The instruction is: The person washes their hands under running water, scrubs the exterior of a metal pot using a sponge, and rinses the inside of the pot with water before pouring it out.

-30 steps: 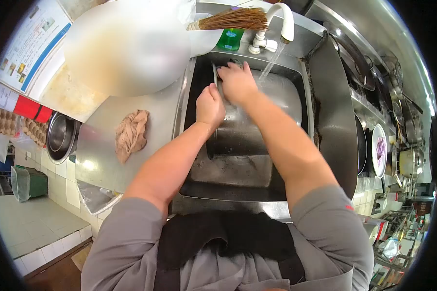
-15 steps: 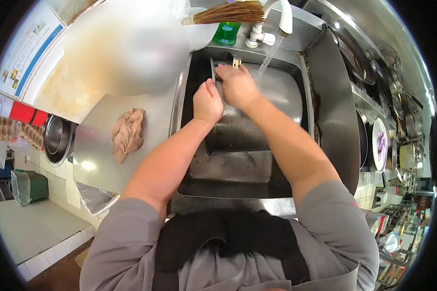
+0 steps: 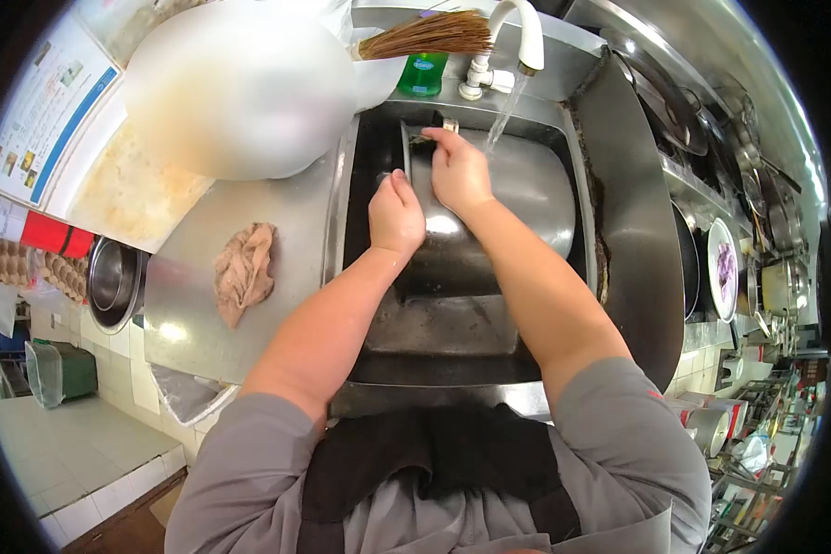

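Note:
A rectangular stainless-steel pan [image 3: 517, 189] lies tipped on its side in the sink [image 3: 439, 367]. My left hand [image 3: 397, 214] is closed around its rim on the left. My right hand [image 3: 461, 171] is at the far left corner of the same pan, fingers bent over the edge. Something small and yellowish shows by those fingertips, too little of it to name. Water runs from the white faucet [image 3: 529, 42] onto the far side of the pan, to the right of my right hand.
A crumpled brown cloth [image 3: 246, 275] lies on the steel counter [image 3: 189, 305] left of the sink. Behind the sink stand a green soap bottle [image 3: 423, 76] and a straw whisk [image 3: 429, 37]. Pans and a white bowl [image 3: 724, 270] line the right side, beyond a metal partition [image 3: 623, 212].
My right hand, blurred before, has shifted slightly along the pan's far left corner and is now sharp. My left hand keeps its hold on the rim. The whole view has shifted a little.

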Available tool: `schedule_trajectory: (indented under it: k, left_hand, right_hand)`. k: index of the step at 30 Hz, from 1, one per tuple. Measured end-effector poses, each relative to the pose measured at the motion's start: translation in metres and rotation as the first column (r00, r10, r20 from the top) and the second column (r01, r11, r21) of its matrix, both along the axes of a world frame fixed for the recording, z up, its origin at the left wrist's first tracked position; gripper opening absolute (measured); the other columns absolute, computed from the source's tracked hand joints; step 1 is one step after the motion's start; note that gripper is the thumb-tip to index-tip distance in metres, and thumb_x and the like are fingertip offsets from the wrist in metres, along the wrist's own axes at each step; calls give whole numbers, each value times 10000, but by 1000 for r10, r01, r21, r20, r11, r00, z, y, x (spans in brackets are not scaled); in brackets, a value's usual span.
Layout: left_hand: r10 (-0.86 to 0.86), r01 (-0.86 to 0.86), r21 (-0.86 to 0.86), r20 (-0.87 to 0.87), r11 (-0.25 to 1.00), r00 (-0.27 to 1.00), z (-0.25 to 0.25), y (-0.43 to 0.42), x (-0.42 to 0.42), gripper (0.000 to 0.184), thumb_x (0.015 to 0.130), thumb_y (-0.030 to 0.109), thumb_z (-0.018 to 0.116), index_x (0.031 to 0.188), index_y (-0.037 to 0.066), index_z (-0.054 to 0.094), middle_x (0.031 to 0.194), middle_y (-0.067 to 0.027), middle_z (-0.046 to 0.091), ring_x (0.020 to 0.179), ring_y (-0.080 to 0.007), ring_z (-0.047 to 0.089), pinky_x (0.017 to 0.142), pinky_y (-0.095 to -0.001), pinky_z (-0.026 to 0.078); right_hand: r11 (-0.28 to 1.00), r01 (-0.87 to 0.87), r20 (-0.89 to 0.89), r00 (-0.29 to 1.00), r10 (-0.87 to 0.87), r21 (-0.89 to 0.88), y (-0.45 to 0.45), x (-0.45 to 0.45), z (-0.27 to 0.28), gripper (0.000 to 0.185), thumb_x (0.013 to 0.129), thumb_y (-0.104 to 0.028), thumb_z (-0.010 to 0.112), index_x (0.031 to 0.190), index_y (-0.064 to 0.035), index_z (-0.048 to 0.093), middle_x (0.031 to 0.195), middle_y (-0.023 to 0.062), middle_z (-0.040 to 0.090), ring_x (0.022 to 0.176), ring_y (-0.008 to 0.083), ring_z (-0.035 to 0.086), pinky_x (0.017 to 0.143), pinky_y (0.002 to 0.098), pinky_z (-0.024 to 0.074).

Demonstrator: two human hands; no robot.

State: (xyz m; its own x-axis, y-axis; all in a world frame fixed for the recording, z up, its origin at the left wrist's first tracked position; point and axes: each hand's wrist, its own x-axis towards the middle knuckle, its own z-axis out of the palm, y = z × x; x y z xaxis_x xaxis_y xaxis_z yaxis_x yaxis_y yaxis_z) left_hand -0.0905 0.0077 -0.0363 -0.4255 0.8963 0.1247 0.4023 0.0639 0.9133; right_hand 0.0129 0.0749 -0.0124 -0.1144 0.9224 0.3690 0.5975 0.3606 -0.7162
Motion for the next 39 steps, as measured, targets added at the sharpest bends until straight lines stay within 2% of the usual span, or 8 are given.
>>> schedule_trajectory:
  k: [6, 9, 12, 18, 21, 27, 33, 39]
  left_hand:
    - [0, 1, 51, -10, 999, 1000, -2, 8, 0, 441, 1046, 300, 351, 867, -27, 588, 825, -290, 625, 843, -501, 591, 733, -522, 460]
    - [-7, 7, 46, -5, 999, 1000, -3, 8, 1, 440, 1046, 306, 355, 875, -26, 587, 829, -289, 627, 845, -502, 591, 732, -522, 460]
    - [-5, 4, 79, 13, 997, 1000, -5, 10, 2, 440, 1046, 316, 362, 877, -24, 584, 831, -289, 627, 846, -500, 592, 731, -523, 459]
    - [-2, 3, 80, -10, 997, 1000, -11, 7, 1, 432, 1044, 313, 366, 870, -18, 581, 825, -290, 624, 832, -500, 592, 719, -530, 456]
    - [-7, 12, 87, -55, 996, 998, -8, 7, 1, 429, 1043, 307, 364, 862, -17, 578, 822, -293, 620, 824, -501, 591, 715, -537, 457]
    - [-1, -1, 52, 35, 999, 999, -13, 10, 2, 450, 1045, 323, 347, 908, -26, 597, 852, -290, 632, 867, -489, 604, 759, -525, 466]
    - [-12, 10, 37, 58, 999, 998, -5, 9, 1, 476, 1046, 351, 348, 899, -29, 594, 838, -281, 634, 837, -474, 605, 749, -494, 468]
    - [7, -15, 97, 87, 995, 996, -15, 12, 3, 481, 1049, 347, 344, 903, -32, 601, 827, -275, 631, 818, -468, 603, 749, -485, 467]
  right_hand:
    - [967, -46, -58, 996, 62, 251, -8, 3, 14, 288, 931, -59, 520, 1175, -80, 671, 1077, 193, 697, 993, 345, 685, 850, 400, 540]
    - [919, -266, 327, 931, 166, 292, 16, -11, -11, 326, 894, -52, 515, 1193, -46, 645, 1234, 184, 650, 1120, 358, 627, 1005, 474, 468]
    - [934, -264, 246, 948, 205, 240, -5, -4, -16, 337, 878, -47, 529, 1195, -34, 642, 1294, 174, 624, 1184, 326, 598, 1071, 489, 409]
    - [877, -291, 320, 932, 170, 381, -27, 13, -10, 324, 871, -46, 538, 1175, -17, 647, 1187, 181, 667, 1148, 338, 617, 1055, 494, 417]
    - [964, -240, 519, 842, 148, 115, 27, -7, 7, 324, 844, -48, 564, 1156, -29, 651, 1123, 164, 680, 1095, 352, 632, 1018, 482, 449]
    - [753, -471, 443, 856, 266, 459, -84, 51, -18, 339, 805, -71, 574, 1134, -32, 644, 1131, 133, 677, 1013, 343, 646, 917, 437, 508]
    - [874, -313, 491, 865, 101, 371, -11, 12, -3, 377, 827, -88, 613, 1202, -50, 617, 1274, 124, 624, 1215, 317, 563, 1017, 449, 442]
    - [876, -436, 542, 796, 269, 207, -116, 53, -19, 366, 874, -136, 596, 1228, -46, 605, 1361, 134, 563, 1288, 335, 498, 1073, 478, 385]
